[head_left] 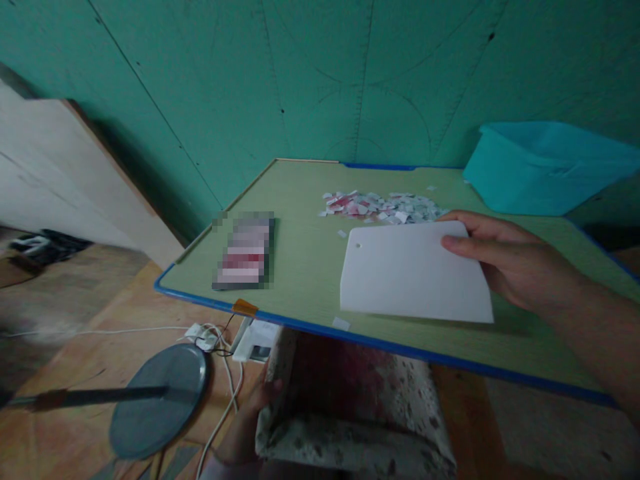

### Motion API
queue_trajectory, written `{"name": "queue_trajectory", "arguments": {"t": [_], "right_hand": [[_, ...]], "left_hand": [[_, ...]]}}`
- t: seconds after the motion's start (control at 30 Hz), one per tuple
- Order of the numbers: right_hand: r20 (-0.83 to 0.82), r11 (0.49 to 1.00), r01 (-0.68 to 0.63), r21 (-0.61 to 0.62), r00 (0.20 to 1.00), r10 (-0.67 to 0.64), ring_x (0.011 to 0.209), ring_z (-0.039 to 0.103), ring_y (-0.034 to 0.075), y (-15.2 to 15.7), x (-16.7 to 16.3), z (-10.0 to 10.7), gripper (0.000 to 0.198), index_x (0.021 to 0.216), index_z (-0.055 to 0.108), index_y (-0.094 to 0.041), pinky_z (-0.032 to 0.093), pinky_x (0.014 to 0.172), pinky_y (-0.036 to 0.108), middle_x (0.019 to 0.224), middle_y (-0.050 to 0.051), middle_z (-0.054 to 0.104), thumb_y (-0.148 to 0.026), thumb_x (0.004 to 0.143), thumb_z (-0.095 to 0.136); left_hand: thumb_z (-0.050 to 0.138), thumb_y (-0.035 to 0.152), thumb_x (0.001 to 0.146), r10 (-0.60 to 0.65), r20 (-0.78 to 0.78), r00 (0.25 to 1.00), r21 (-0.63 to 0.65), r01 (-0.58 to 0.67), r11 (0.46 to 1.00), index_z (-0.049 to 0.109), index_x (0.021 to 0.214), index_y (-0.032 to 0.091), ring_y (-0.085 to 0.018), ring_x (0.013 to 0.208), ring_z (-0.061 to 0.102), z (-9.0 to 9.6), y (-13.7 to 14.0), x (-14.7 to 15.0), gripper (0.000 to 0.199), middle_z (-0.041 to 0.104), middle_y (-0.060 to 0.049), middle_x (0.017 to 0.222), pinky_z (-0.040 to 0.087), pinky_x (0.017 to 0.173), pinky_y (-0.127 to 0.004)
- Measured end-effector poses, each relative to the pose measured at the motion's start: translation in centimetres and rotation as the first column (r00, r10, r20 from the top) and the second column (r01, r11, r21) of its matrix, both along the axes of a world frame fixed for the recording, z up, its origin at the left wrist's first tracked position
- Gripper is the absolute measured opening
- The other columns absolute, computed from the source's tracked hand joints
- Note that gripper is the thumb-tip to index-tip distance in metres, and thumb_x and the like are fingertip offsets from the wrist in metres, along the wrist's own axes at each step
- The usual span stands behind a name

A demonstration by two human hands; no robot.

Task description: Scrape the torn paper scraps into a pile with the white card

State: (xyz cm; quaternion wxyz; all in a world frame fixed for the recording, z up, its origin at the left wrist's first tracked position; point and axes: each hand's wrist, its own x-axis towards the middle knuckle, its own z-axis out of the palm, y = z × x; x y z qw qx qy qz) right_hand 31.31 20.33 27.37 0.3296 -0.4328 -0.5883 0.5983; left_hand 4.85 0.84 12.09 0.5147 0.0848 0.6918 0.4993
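Scraps of paper (383, 206) lie heaped on the table (305, 267) beside my right hand (505, 263) gripping a white card (413, 273), my left hand (263, 397) clutching a mottled sack (350, 407) below, its contents unclear.

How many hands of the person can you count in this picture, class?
2. The right hand holds the flat white plastic card on the green table; the left hand grips the speckled cushion below the table's edge.

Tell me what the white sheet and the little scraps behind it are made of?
The white sheet looks like thin matte plastic: it stays flat and stiff in the right hand and has a punched hole. The scraps look like cut paper, white and pinkish.
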Motion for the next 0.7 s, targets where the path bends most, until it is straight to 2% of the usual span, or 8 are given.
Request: {"name": "queue_trajectory", "arguments": {"t": [0.1, 0.23, 0.33, 0.4, 0.47, 0.53, 0.63, 0.7], "right_hand": [[0.006, 0.998, -0.023, 0.057, 1.0, 0.023, 0.059, 0.053, 0.007, -0.1, -0.1, 0.0, 0.016, 0.079, 0.058, -0.023, 0.039, 0.05, 0.016, 0.069, -0.006, 0.06, -0.032, 0.069, 0.065], [0.131, 0.984, -0.174, 0.03, 0.977, 0.169, 0.062, 0.055, 0.01, -0.5, -0.4, -0.2, 0.022, 0.086, 0.057, -0.022, 0.042, 0.052, 0.019, 0.072, -0.004, 0.061, -0.036, 0.07, 0.063], [0.247, 0.97, -0.244, 0.003, 0.94, 0.235, 0.058, 0.056, 0.011, -0.5, -0.6, -0.6, 0.021, 0.085, 0.055, -0.022, 0.041, 0.048, 0.021, 0.069, -0.002, 0.062, -0.038, 0.072, 0.06], [0.301, 0.969, -0.248, 0.02, 0.925, 0.231, 0.055, 0.055, 0.011, -0.3, -0.7, -0.9, 0.02, 0.086, 0.054, -0.023, 0.04, 0.044, 0.021, 0.066, -0.002, 0.061, -0.038, 0.074, 0.058], [0.333, 0.97, -0.232, 0.069, 0.922, 0.197, 0.052, 0.053, 0.011, 0.0, -0.6, -1.2, 0.019, 0.086, 0.053, -0.023, 0.039, 0.043, 0.021, 0.063, -0.002, 0.061, -0.037, 0.075, 0.058], [0.348, 0.971, -0.203, 0.13, 0.926, 0.147, 0.051, 0.053, 0.011, 0.5, -0.4, -1.3, 0.017, 0.085, 0.054, -0.023, 0.038, 0.043, 0.021, 0.063, -0.002, 0.061, -0.036, 0.074, 0.058], [0.365, 0.972, -0.125, 0.201, 0.93, 0.045, 0.054, 0.055, 0.013, 1.3, 0.1, -1.1, 0.015, 0.082, 0.054, -0.022, 0.038, 0.044, 0.023, 0.065, -0.001, 0.062, -0.034, 0.073, 0.059], [0.388, 0.972, -0.064, 0.224, 0.921, -0.029, 0.056, 0.055, 0.013, 2.0, 0.6, -0.9, 0.014, 0.082, 0.053, -0.021, 0.038, 0.046, 0.023, 0.066, 0.0, 0.062, -0.031, 0.074, 0.058]], "left_hand": [[0.076, 0.028, 0.052, 0.019, -0.091, 0.996, 0.014, -0.018, 1.0, 0.069, 0.054, 0.027, -0.022, 0.111, 0.054, -0.1, -0.2, -0.1, 0.008, 0.075, 0.007, 0.065, 0.037, 0.095, -0.019], [0.076, 0.033, 0.053, -0.031, -0.072, 0.997, -0.036, 0.029, 0.999, 0.068, 0.054, 0.027, -0.025, 0.114, 0.052, -0.7, -0.3, -0.5, 0.01, 0.075, 0.004, 0.067, 0.041, 0.093, -0.024], [0.077, 0.029, 0.052, 0.008, -0.163, 0.987, -0.006, -0.009, 1.0, 0.067, 0.051, 0.029, -0.022, 0.123, 0.043, -1.1, -0.3, -0.7, 0.01, 0.075, 0.007, 0.067, 0.03, 0.103, -0.022], [0.078, 0.028, 0.051, 0.017, -0.174, 0.985, -0.002, -0.017, 1.0, 0.067, 0.051, 0.03, -0.023, 0.128, 0.035, -1.2, -0.4, -0.8, 0.011, 0.075, 0.007, 0.068, 0.022, 0.108, -0.024], [0.076, 0.026, 0.051, 0.023, -0.135, 0.991, -0.025, -0.026, 0.999, 0.066, 0.05, 0.03, -0.024, 0.13, 0.03, -1.3, -0.6, -0.8, 0.011, 0.075, 0.006, 0.065, 0.019, 0.109, -0.027], [0.075, 0.017, 0.049, 0.06, -0.079, 0.995, -0.032, -0.062, 0.998, 0.066, 0.054, 0.031, -0.021, 0.13, 0.03, -1.5, -0.7, -0.8, 0.017, 0.073, 0.007, 0.059, 0.023, 0.108, -0.026], [0.073, 0.008, 0.047, 0.08, 0.148, 0.986, 0.03, -0.085, 0.996, 0.07, 0.086, 0.031, -0.02, 0.124, 0.041, -2.0, -0.4, -1.1, 0.046, 0.073, 0.007, 0.058, 0.039, 0.097, -0.023], [0.075, 0.011, 0.047, 0.028, 0.306, 0.952, 0.073, -0.053, 0.996, 0.062, 0.11, 0.026, -0.027, 0.116, 0.051, -2.4, 0.4, -1.6, 0.067, 0.074, 0.003, 0.061, 0.047, 0.089, -0.029]]}}
